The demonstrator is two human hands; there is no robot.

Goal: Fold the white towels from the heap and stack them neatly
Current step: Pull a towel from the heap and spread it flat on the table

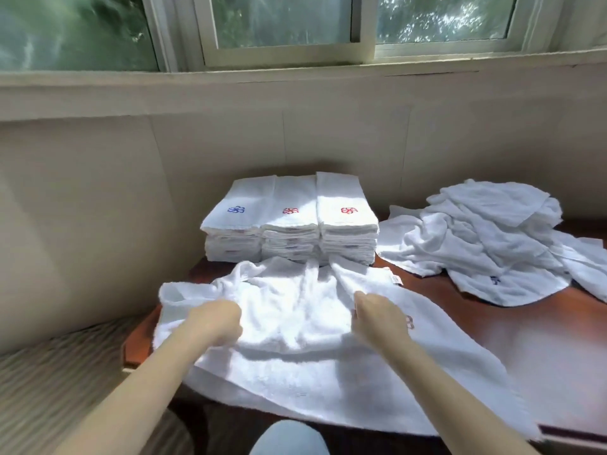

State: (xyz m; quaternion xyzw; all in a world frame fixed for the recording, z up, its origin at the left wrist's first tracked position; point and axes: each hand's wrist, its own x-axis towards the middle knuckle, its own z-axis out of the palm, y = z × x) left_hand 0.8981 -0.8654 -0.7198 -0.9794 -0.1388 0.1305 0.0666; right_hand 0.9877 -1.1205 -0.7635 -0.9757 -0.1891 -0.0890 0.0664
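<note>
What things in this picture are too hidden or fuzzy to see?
Head view: fingers of left hand and right hand, tucked into the spread towel.
Its logo, half covered by the right hand.
Towel count in the heap: layers overlap.
Folded stacks: edges too blurred to count.

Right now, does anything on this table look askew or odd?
Only the towel that the left hand and right hand hold: bunched, overhanging the table's near edge. The three folded stacks sit square.
</note>
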